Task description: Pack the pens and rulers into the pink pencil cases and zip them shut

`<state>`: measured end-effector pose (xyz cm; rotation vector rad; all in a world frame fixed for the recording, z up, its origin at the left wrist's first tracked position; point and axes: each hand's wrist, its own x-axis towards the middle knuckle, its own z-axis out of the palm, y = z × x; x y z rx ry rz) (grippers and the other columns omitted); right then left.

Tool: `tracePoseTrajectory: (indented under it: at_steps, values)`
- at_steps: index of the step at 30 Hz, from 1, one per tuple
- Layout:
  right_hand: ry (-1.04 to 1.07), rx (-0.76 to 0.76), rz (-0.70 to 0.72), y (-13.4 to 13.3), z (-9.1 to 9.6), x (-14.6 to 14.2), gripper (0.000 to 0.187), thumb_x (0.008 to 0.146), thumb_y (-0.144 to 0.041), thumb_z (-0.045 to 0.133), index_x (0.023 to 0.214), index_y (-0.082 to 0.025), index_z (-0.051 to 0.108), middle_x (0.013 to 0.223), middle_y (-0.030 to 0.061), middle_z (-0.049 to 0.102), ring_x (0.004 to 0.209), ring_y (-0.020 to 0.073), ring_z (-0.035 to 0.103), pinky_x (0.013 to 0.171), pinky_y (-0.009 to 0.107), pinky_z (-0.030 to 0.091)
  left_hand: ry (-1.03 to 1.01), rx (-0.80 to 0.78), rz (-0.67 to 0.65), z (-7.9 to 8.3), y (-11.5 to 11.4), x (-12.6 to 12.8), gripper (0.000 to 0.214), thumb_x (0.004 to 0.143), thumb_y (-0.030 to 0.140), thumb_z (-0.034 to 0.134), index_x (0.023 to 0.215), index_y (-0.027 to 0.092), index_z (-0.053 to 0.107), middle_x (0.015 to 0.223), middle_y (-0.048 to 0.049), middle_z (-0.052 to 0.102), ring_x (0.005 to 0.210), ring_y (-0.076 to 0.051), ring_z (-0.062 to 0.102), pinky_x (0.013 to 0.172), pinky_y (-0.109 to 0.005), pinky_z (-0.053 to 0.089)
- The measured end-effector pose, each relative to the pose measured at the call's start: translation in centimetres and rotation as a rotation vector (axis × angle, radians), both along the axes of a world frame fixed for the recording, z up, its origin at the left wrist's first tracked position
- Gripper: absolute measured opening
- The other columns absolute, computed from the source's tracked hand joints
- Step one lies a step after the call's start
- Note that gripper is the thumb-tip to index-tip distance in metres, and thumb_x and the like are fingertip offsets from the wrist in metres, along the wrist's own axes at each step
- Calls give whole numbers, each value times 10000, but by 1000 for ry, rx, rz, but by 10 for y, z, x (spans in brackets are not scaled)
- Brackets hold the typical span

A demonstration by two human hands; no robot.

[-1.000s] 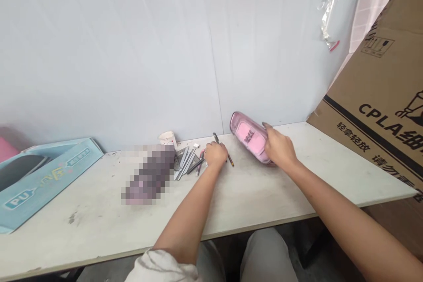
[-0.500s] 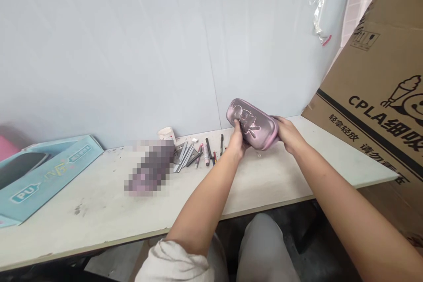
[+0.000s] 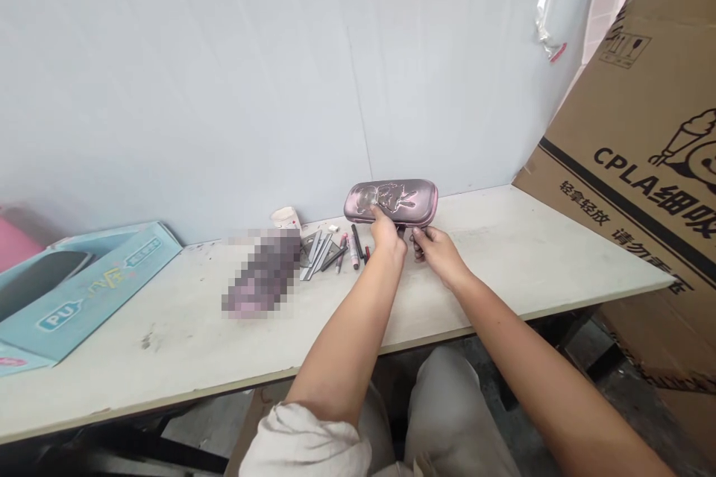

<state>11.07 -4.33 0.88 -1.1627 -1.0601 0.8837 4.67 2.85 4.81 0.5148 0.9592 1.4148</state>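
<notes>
A shiny pink and dark grey pencil case [image 3: 419, 197] with a raised cartoon figure on its lid is held up over the table, its long side across my view. My left hand [image 3: 387, 235] grips it from the front, the thumb on the lid and the other fingers hidden underneath. Just below the case's front right edge, my right hand [image 3: 439, 250] is closed in a pinch. What lies between those fingertips is too small to make out. Left of my hands lie several pens and markers [image 3: 353, 250] and some clear and grey rulers [image 3: 318, 253].
A blurred-out dark and pink object [image 3: 262, 276] lies on the white table [image 3: 184, 358]. Behind it stands a small white cup-like container [image 3: 286, 219], with a white eraser-like piece [image 3: 334, 228] nearby. A light blue open box [image 3: 95, 283] is at left; a large cardboard box [image 3: 632, 186] leans at right.
The pencil case has moved left and turned from slanted to nearly level. My right hand has left its right end and now pinches by its front edge. My left hand still holds it.
</notes>
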Motion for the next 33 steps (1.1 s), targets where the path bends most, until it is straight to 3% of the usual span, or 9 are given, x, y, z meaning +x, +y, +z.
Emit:
tracePoseTrajectory:
  at_steps: [5,8,12,16,21,24,26,29,33]
  values:
    - [-220,-32,-4,-13,-2,5,323,769,-456,504,600,-182,532,483,-35,468,404,83,439,436,229,354,131,43,54,3,8,-5,473,915,490,225,1013,151,540,1111,-113,609,979,-154,614,776,-252,499]
    - [-68,-79,34,-22,2,18,317,779,-448,476,598,-187,485,446,-62,374,372,65,356,388,207,285,236,109,145,4,13,-11,471,908,508,237,1020,153,525,1152,-116,587,1082,-160,562,901,-262,434]
    - [275,-118,46,-27,21,48,263,753,-364,527,597,-192,403,455,-102,228,370,32,194,365,176,137,643,539,189,13,10,-17,447,907,510,244,1084,178,485,1113,-110,603,1090,-192,549,941,-303,394]
    - [267,-122,55,-29,49,72,250,755,-301,536,592,-187,385,466,-99,213,385,30,162,370,173,97,942,890,82,34,0,-17,498,903,533,198,1214,205,407,1131,-108,600,1072,-228,564,896,-328,410]
    - [145,-14,-99,-34,100,104,246,791,-247,470,579,-198,355,464,-89,191,395,45,139,381,195,99,1336,1078,-155,59,-20,-24,533,898,540,210,1335,248,299,1084,-89,628,982,-256,603,821,-351,427]
    - [-119,8,-232,-43,128,117,268,791,-261,476,563,-208,346,461,-69,240,409,61,174,398,218,143,1584,1160,-299,66,-30,-31,537,887,520,309,1352,253,301,1096,-91,619,992,-267,588,822,-354,418]
    - [-538,7,-339,-50,138,112,277,812,-309,467,562,-208,403,489,-30,361,462,83,320,448,233,239,1629,1176,-399,66,-35,-33,540,848,500,436,1318,243,370,1043,-89,624,989,-265,582,818,-335,413]
    - [-1230,50,-418,-59,141,87,221,788,-268,532,593,-185,468,554,23,467,690,163,511,639,300,347,1448,1125,-490,61,-38,-30,498,705,435,667,1134,211,549,863,-63,617,995,-249,579,806,-268,403]
    - [-1345,195,-468,-56,125,70,178,852,-294,460,775,-168,559,761,96,581,932,267,545,804,413,366,1094,959,-372,42,-42,-17,450,642,412,727,1015,213,572,842,-56,608,1057,-266,551,832,-255,395]
